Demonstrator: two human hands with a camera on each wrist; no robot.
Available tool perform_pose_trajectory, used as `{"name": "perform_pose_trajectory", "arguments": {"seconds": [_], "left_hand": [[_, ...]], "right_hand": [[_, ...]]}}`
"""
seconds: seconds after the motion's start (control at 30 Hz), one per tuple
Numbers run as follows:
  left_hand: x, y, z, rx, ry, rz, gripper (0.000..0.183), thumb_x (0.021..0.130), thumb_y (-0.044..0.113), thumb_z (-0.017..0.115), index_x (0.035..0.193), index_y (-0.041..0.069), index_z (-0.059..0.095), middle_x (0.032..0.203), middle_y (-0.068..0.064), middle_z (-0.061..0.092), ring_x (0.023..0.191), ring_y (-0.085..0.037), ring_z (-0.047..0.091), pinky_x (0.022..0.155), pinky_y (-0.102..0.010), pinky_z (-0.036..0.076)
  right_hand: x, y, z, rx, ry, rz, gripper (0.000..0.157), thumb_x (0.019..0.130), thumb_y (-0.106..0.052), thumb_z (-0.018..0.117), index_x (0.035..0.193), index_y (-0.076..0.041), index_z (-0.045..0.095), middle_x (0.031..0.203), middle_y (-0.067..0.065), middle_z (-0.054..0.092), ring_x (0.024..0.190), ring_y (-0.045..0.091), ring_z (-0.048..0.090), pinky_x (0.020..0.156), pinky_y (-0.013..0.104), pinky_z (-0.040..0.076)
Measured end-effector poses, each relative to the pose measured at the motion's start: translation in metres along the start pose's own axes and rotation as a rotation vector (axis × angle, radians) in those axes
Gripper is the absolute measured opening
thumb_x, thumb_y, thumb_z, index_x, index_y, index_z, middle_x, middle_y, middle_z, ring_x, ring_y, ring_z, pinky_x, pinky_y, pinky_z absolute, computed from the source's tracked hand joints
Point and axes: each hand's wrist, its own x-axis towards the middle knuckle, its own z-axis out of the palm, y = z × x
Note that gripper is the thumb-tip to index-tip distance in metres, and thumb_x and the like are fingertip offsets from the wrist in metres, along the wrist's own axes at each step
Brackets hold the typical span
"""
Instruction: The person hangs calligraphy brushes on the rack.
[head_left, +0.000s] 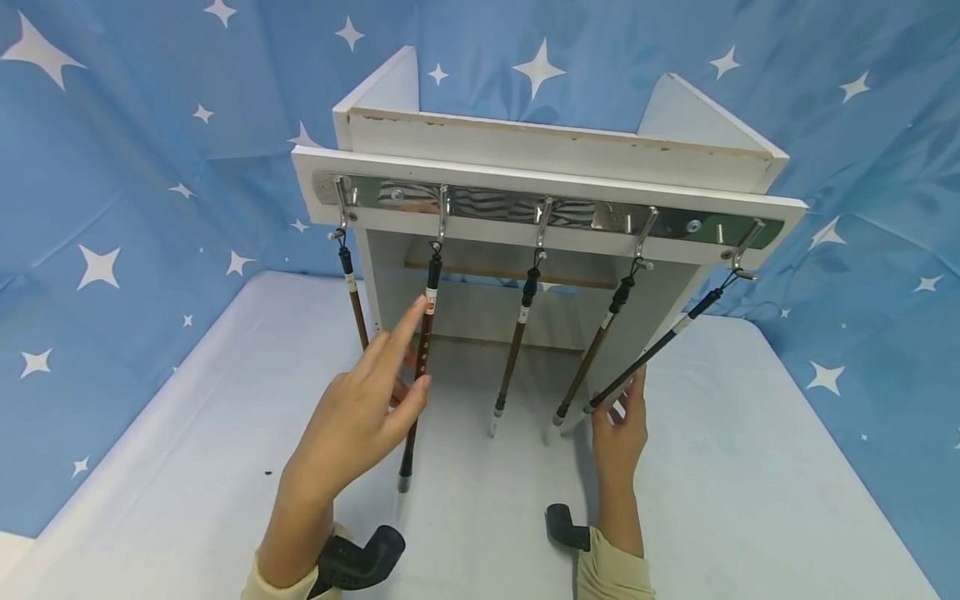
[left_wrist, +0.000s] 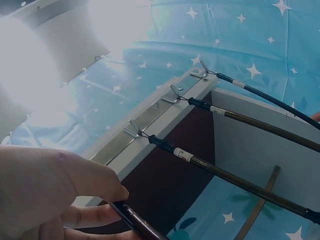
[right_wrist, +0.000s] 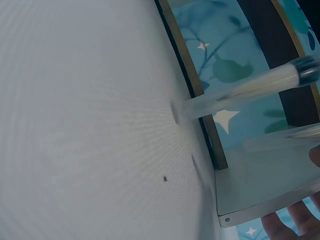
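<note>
Several calligraphy brushes hang by loops from the metal hook rail [head_left: 480,200] of a white wooden rack [head_left: 562,142]. My left hand [head_left: 360,408] holds the second brush [head_left: 425,342] from the left between thumb and fingers, its index finger extended up along the handle. In the left wrist view the thumb [left_wrist: 112,185] lies on that dark handle. My right hand [head_left: 622,425] grips the front edge of the rack's right side panel, beside the low end of the rightmost brush [head_left: 652,354]. In the right wrist view its fingers [right_wrist: 280,227] wrap outside the panel [right_wrist: 267,200]; most of the hand is out of frame.
The rack stands on a white-covered table [head_left: 735,467]. Other brushes [head_left: 513,358] hang between my hands, with clear caps over their tips. A blue starry cloth [head_left: 150,167] surrounds the table. A small dark speck [head_left: 267,473] lies at the left.
</note>
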Motion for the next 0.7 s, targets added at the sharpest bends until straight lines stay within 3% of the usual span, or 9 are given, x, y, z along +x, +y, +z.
{"name": "perform_pose_trajectory", "arguments": {"seconds": [0.47, 0.7], "left_hand": [[0.0000, -0.0007, 0.0004, -0.028, 0.000, -0.032, 0.075, 0.085, 0.008, 0.059, 0.147, 0.019, 0.018, 0.090, -0.005, 0.051, 0.062, -0.005, 0.057, 0.048, -0.015, 0.042], [0.0003, -0.0011, 0.0008, -0.016, 0.006, -0.020, 0.075, 0.085, 0.008, 0.060, 0.147, 0.019, 0.019, 0.085, -0.004, 0.049, 0.061, -0.004, 0.055, 0.046, -0.015, 0.039]], "right_hand": [[-0.0004, 0.0034, 0.0001, 0.003, -0.010, 0.032, 0.080, 0.084, 0.001, 0.053, 0.146, -0.034, 0.017, 0.139, 0.014, 0.041, 0.119, 0.039, 0.047, 0.092, 0.054, 0.043], [0.0001, 0.0004, -0.0007, 0.001, -0.017, 0.027, 0.080, 0.084, 0.001, 0.052, 0.146, -0.033, 0.016, 0.139, 0.015, 0.040, 0.119, 0.040, 0.047, 0.092, 0.054, 0.043]]}}
